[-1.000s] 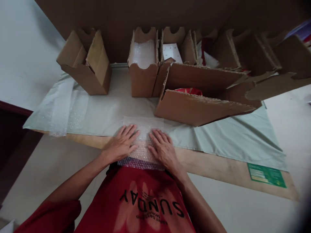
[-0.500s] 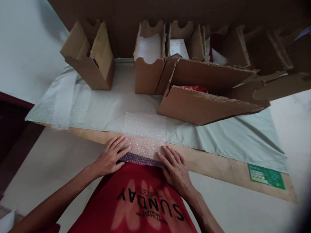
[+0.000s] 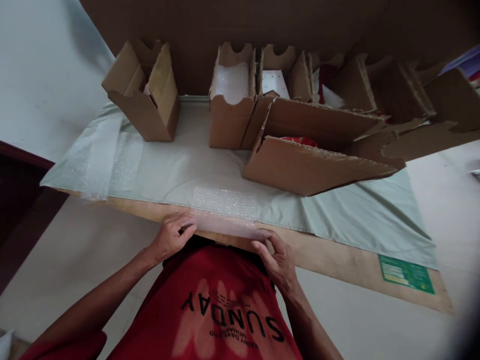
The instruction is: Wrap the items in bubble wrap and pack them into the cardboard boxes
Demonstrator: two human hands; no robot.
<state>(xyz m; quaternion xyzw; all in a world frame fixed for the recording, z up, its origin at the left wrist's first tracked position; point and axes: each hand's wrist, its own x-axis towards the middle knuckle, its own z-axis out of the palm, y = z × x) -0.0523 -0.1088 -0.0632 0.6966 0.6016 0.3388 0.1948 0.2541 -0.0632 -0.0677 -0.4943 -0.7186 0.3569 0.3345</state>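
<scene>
A clear sheet of bubble wrap lies across the front edge of the table, its near edge lifted and folded back toward the far side. My left hand pinches the left end of that fold between thumb and fingers. At the fold's right end, my right hand has its thumb and curled fingers closed on the other corner. Both hands are close to the table edge, just in front of my red shirt.
More bubble wrap lies at the table's left end. Narrow cardboard boxes stand along the back, one holding folded bubble wrap. A larger open carton leans at centre right. A green label is on the board's right front.
My hands went from lying flat with spread fingers at the sheet's sides to pinching its near corners. The near edge has come up and folded away from me.
</scene>
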